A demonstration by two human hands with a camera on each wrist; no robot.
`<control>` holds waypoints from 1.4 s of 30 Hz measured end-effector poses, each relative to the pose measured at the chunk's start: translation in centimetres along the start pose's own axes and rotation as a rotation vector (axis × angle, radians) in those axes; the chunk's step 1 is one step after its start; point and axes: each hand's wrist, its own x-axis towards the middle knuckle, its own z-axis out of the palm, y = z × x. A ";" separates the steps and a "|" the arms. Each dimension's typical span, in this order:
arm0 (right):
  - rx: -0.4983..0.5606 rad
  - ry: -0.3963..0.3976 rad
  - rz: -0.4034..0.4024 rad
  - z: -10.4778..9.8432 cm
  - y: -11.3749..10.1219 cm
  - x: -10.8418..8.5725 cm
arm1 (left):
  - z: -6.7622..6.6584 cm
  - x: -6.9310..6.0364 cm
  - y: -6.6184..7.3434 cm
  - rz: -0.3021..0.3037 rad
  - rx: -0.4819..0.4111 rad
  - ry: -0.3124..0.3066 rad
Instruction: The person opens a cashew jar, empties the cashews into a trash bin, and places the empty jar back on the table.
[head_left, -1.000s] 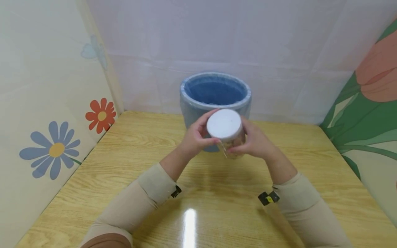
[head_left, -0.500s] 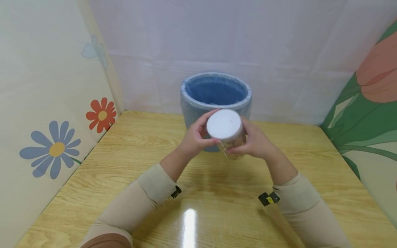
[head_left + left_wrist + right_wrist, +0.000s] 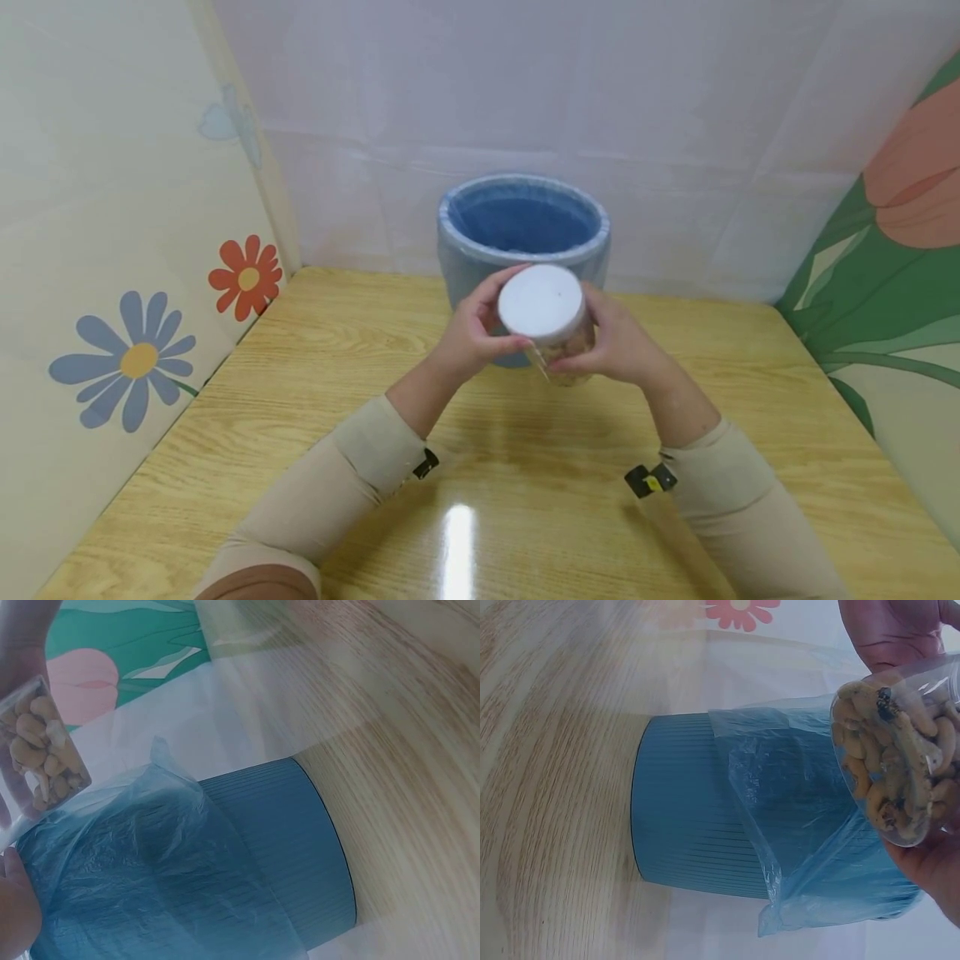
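A clear jar with a white lid (image 3: 542, 301) is held up in front of the blue bin, tilted. My left hand (image 3: 474, 329) grips its left side, thumb near the lid's lower edge; my right hand (image 3: 618, 340) grips the right side lower down. In the left wrist view, nuts show through the jar wall (image 3: 41, 750). From the right wrist, the jar's bottom (image 3: 892, 761) shows cashew-like nuts, some with dark spots. The lid sits on the jar.
Behind the jar a blue bin (image 3: 459, 267) with a bag over its rim stands on the wooden table (image 3: 337, 350), near the pale back wall (image 3: 675, 125). Flower-printed sheets flank the table left and right.
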 end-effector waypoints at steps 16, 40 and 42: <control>-0.012 -0.023 0.027 -0.2 -2.8 0.0 | 0.0 -0.1 0.2 0.014 -0.002 -0.001; -0.036 -0.002 0.119 -0.9 0.3 -0.4 | -0.9 -0.2 0.8 -0.002 -0.024 0.035; -0.040 -0.002 0.140 -1.1 -0.5 -0.4 | -0.9 -0.3 0.9 -0.005 -0.024 0.037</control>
